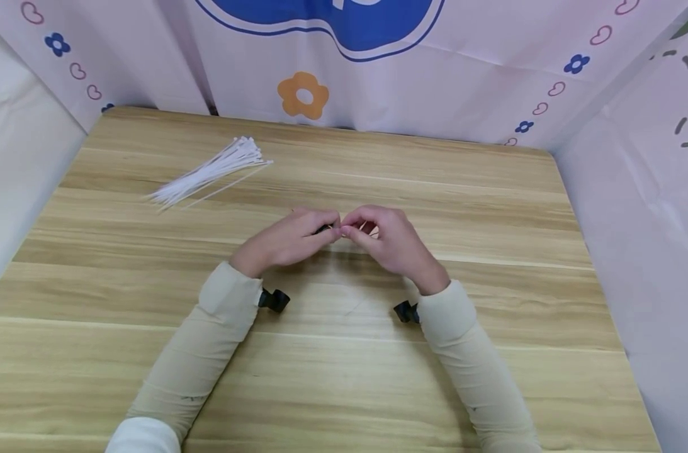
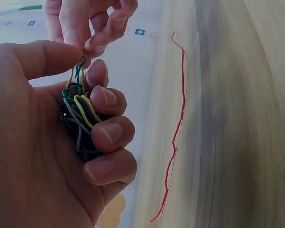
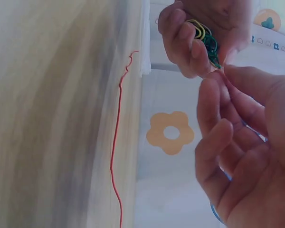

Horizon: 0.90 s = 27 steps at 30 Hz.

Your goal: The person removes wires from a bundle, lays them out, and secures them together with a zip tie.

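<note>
At ten o'clock from the left hand point(image 1: 289, 240), white cable ties point(image 1: 210, 173) lie on the table point(image 1: 344, 377). The left hand curls around a tangled wire bundle point(image 2: 80, 111). At its three o'clock, the right hand point(image 1: 391, 242) pinches a green wire end point(image 3: 217, 64); probably it is being loosened, and next calls for gentle pulling.

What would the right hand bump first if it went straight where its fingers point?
Most likely the left hand, which holds a bundle of coloured wires. The right hand points at it, though any small gap between them is hard to judge.
</note>
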Each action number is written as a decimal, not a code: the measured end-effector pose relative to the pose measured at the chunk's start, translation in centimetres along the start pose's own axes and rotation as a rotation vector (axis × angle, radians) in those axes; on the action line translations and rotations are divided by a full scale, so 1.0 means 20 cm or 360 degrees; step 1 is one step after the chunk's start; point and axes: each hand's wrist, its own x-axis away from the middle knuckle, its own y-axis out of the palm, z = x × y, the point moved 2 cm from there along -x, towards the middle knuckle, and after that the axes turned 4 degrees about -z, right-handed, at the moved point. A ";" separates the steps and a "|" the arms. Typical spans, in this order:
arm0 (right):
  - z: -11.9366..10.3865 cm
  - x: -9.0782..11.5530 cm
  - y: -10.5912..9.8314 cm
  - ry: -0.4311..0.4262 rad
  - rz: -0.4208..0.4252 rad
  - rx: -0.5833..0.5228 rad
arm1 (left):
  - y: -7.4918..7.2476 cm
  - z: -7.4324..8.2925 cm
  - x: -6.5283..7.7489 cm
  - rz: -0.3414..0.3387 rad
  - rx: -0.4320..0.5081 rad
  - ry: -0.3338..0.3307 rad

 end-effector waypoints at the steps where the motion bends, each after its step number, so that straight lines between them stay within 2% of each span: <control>1: 0.00 0.00 0.00 -0.0012 0.0002 0.0011 | 0.00 0.00 0.00 -0.0002 -0.0009 0.0010; 6: -0.01 0.01 0.00 -0.0025 -0.0046 0.0114 | 0.02 0.01 -0.01 -0.0003 -0.0024 0.0075; 10: -0.02 0.01 0.00 -0.0026 -0.0086 0.0242 | 0.03 0.01 -0.01 -0.0022 -0.0005 0.0070; 18: -0.05 0.04 0.00 -0.0149 -0.0059 0.0848 | 0.06 0.01 -0.02 -0.0079 0.0006 -0.0005; 21: -0.04 0.04 0.02 -0.0147 -0.0070 0.0991 | 0.07 0.02 -0.02 -0.0102 -0.0022 -0.0027; 24: -0.03 0.04 0.03 -0.0137 -0.0095 0.1033 | 0.07 0.02 -0.02 -0.0120 -0.0037 -0.0039; 27: -0.02 0.04 0.03 -0.0123 -0.0124 0.1004 | 0.07 0.02 -0.02 -0.0121 -0.0003 -0.0049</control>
